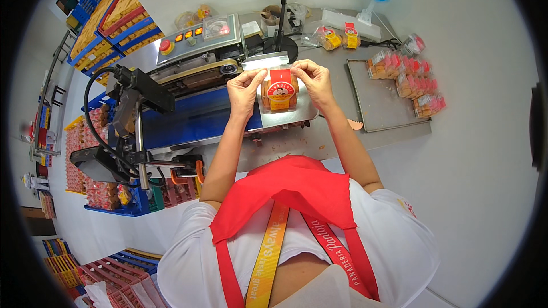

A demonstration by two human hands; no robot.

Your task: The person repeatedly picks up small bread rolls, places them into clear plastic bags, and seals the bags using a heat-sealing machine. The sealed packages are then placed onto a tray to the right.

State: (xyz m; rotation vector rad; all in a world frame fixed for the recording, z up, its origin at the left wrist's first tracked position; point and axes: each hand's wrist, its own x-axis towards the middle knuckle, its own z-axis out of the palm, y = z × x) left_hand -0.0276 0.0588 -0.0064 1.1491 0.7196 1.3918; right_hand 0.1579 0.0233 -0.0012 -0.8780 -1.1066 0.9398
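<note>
While both hands pinch its top corners, a clear bag of biscuits (279, 92) stands upright on the steel shelf (302, 115) of a sealing machine (200, 57). A red and yellow label with a round emblem fills the bag's front, golden-brown biscuits show behind it, and the clear top edge reaches up toward the machine's slot. Closed on the upper left corner is the left hand (244, 88), thumb and fingers pressed together; gripping the upper right corner the same way is the right hand (313, 78). Just left of the grip runs the blue conveyor belt (194, 120). Right of the grip lies a metal tray (379, 102), with more bagged biscuits (408, 77) piled along its far edge. Well to the left, crates of packed goods (111, 20) are stacked.
</note>
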